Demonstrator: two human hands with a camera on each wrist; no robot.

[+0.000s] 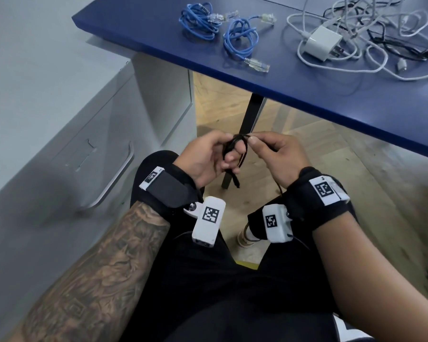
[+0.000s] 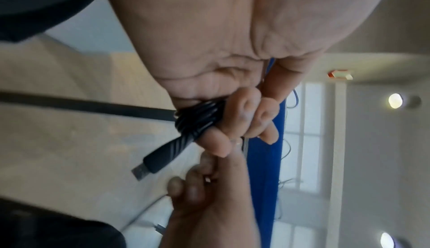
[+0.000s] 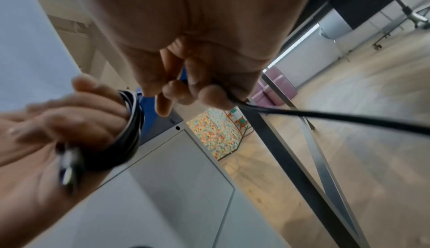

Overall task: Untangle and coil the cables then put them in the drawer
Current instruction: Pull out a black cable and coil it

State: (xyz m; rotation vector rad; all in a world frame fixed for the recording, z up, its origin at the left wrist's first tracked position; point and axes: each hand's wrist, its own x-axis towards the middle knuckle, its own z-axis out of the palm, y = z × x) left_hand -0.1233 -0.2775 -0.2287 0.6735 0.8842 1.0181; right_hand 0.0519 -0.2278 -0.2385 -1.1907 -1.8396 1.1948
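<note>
A thin black cable [image 1: 235, 154] is wound in several loops round the fingers of my left hand [image 1: 209, 157], above my lap. Its USB plug [image 2: 151, 162] sticks out below those fingers. My right hand [image 1: 269, 150] pinches the cable's free strand [image 3: 325, 117] just right of the loops, and the strand trails down past my right wrist. In the right wrist view the coil [image 3: 131, 128] wraps my left fingers. Two coiled blue network cables [image 1: 199, 19] [image 1: 241, 40] lie on the blue desk [image 1: 158, 25]. A tangle of white and black cables [image 1: 371, 40] with a white charger [image 1: 323, 43] lies at the desk's right.
A grey drawer cabinet [image 1: 89, 134] with a long metal handle [image 1: 115, 178] stands to my left, with its drawers closed. The desk's black leg [image 1: 242, 134] drops to the wooden floor [image 1: 331, 169] behind my hands. My knees in black trousers fill the foreground.
</note>
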